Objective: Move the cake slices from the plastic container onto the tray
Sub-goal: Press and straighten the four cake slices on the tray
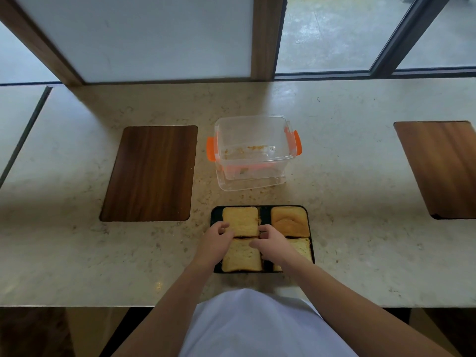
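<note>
So basically the clear plastic container (253, 148) with the orange clips sits on the stone bench (360, 202) with nothing in it but crumbs, parked on what looks like its own lid. All four cake slices are on the black tray (215, 215) just in front of it, laid out two by two. My read is the moving part is pretty much done and this is just tidying.

Both hands are on the far-left slice (240, 220). The left hand (217, 240) has its fingers curled at the slice's left edge, and the right hand (273, 242) has its fingers at the right edge, down in the gap between that slice and the browner far-right slice (289, 221). Looks like a light pinch from both sides, not a tight clench, which makes sense since sponge squashes easily. Whether they're actually gripping it or just nudging it, I honestly can't tell.

The near-left slice (242, 256) is partly under the wrists, and the near-right slice (301, 249) mostly hides behind the right forearm.

Holding by the edges also keeps fingers off the top, and the spacing keeps the slices from sticking together. The tray is pretty much filled, so the slice has to sit square in its corner. Two wooden boards, one to the left (149, 173) and one off right (440, 168), aren't involved.
</note>
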Demonstrator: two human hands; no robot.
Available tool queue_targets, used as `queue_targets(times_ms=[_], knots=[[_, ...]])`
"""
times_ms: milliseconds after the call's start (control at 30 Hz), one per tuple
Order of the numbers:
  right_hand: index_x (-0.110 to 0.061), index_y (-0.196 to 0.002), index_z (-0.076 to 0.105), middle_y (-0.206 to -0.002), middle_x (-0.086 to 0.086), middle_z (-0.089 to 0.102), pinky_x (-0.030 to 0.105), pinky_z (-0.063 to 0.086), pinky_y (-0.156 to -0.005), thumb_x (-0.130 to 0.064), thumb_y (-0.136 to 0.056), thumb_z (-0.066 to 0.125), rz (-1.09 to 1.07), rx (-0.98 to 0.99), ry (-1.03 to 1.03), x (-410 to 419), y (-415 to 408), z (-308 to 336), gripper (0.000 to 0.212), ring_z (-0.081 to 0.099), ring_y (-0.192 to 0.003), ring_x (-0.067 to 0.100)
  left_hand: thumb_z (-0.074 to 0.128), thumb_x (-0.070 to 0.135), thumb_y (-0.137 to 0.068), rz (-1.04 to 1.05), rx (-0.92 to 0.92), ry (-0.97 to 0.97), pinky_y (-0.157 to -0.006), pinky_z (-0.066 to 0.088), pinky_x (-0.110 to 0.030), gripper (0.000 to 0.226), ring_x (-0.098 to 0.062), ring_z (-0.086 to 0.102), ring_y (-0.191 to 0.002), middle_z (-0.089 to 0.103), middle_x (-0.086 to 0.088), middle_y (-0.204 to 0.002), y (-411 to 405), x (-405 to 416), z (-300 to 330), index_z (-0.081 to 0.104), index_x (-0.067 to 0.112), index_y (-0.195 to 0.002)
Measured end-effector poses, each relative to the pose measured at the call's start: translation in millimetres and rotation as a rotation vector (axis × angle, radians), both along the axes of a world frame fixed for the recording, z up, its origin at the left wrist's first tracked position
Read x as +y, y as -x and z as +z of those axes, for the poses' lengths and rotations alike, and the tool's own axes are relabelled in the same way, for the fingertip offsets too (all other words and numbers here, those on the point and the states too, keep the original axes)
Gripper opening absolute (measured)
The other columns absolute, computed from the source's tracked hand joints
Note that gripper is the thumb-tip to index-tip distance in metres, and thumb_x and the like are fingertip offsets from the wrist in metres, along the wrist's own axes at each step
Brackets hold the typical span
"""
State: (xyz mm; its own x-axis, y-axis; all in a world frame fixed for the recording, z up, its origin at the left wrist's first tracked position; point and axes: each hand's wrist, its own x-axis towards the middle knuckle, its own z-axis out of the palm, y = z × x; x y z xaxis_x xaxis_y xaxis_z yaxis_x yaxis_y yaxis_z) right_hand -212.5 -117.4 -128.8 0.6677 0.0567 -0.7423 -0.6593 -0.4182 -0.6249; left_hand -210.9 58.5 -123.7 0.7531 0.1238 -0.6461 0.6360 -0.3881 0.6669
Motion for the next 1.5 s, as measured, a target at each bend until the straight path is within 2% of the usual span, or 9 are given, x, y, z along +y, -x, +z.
queue_targets(times_ms=[367, 467, 600, 733, 867, 1033, 1267, 1400, 1500], knots=[[-0.021, -0.150, 0.039, -0.118, -0.006, 0.050, 0.039, 0.055, -0.093, -0.032, -0.085, 0.068, 0.061, 0.007, 0.051, 13, -4, 1, 0.072, 0.057, -0.104, 0.014, 0.055, 0.030, -0.098, 0.003, -0.001, -0.025, -0.086, 0.041, -0.030, 0.042, -0.015, 0.052, -0.111, 0.057, -0.006, -0.135, -1, 6, -3, 0.056, 0.018, -0.138], [-0.021, -0.148, 0.041, -0.110, -0.010, 0.050, 0.031, 0.054, -0.082, -0.031, -0.085, 0.068, 0.071, -0.010, 0.051, 14, -5, 0, 0.070, 0.055, -0.092, 0.005, 0.055, 0.032, -0.098, -0.020, -0.004, -0.035, -0.086, 0.040, -0.030, 0.041, -0.014, 0.051, -0.111, 0.057, -0.006, -0.136, -4, 7, -4, 0.057, 0.019, -0.137], [-0.019, -0.146, 0.045, -0.131, -0.001, 0.057, 0.036, 0.055, -0.093, -0.029, -0.087, 0.069, 0.055, -0.026, 0.055, 8, -6, 0, 0.064, 0.057, -0.112, 0.015, 0.055, 0.030, -0.098, -0.056, -0.028, -0.098, -0.084, 0.042, -0.027, 0.041, -0.015, 0.057, -0.113, 0.059, -0.005, -0.133, -3, 10, 1, 0.057, 0.017, -0.136], [-0.017, -0.140, 0.052, -0.139, 0.003, 0.056, 0.017, 0.047, -0.068, -0.026, -0.091, 0.064, 0.061, -0.186, 0.248, -24, -10, 0, 0.051, 0.058, -0.094, 0.003, 0.057, 0.024, -0.095, -0.110, -0.209, -0.253, -0.073, 0.045, -0.025, 0.033, -0.007, 0.058, -0.089, 0.059, 0.002, -0.117, -5, -2, 9, 0.061, 0.018, -0.127], [-0.013, -0.138, 0.053, -0.137, 0.011, 0.052, 0.046, 0.052, -0.100, -0.023, -0.089, 0.057, -0.011, -0.206, 0.439, -63, -18, 3, 0.050, 0.055, -0.119, 0.025, 0.055, 0.028, -0.094, -0.176, -0.207, -0.127, -0.074, 0.049, -0.029, 0.030, -0.010, 0.059, -0.095, 0.061, -0.001, -0.120, -22, -40, 13, 0.061, 0.022, -0.123], [-0.012, -0.143, 0.048, -0.139, 0.010, 0.049, 0.045, 0.052, -0.099, -0.023, -0.090, 0.059, -0.038, -0.169, 0.454, -74, -19, 6, 0.056, 0.055, -0.119, 0.025, 0.054, 0.032, -0.094, -0.306, -0.068, -0.103, -0.052, 0.049, -0.025, 0.043, -0.005, 0.058, -0.066, 0.053, 0.015, -0.083, -33, -93, 7, 0.053, 0.023, -0.136], [-0.014, -0.143, 0.049, -0.140, 0.010, 0.048, 0.048, 0.048, -0.102, -0.025, -0.090, 0.058, -0.031, -0.159, 0.477, -76, -18, 8, 0.055, 0.050, -0.125, 0.028, 0.053, 0.032, -0.092, -0.372, -0.035, -0.146, -0.063, 0.046, -0.027, 0.045, -0.012, 0.060, -0.089, 0.054, 0.005, -0.108, -46, -117, 8, 0.054, 0.018, -0.134], [-0.013, -0.140, 0.050, -0.138, 0.009, 0.049, 0.046, 0.048, -0.101, -0.025, -0.089, 0.058, -0.035, -0.158, 0.463, -80, -19, 8, 0.053, 0.050, -0.124, 0.027, 0.053, 0.031, -0.093, -0.353, 0.015, -0.144, -0.064, 0.047, -0.026, 0.047, -0.008, 0.058, -0.086, 0.056, 0.002, -0.115, -48, -120, 5, 0.052, 0.017, -0.137], [-0.013, -0.136, 0.053, -0.137, 0.010, 0.050, 0.041, 0.048, -0.098, -0.025, -0.089, 0.058, -0.059, -0.155, 0.435, -85, -21, 7, 0.049, 0.051, -0.122, 0.027, 0.053, 0.031, -0.093, -0.329, 0.058, -0.122, -0.088, 0.055, -0.036, 0.048, -0.018, 0.060, -0.107, 0.059, -0.003, -0.130, -48, -121, 4, 0.051, 0.017, -0.139]])
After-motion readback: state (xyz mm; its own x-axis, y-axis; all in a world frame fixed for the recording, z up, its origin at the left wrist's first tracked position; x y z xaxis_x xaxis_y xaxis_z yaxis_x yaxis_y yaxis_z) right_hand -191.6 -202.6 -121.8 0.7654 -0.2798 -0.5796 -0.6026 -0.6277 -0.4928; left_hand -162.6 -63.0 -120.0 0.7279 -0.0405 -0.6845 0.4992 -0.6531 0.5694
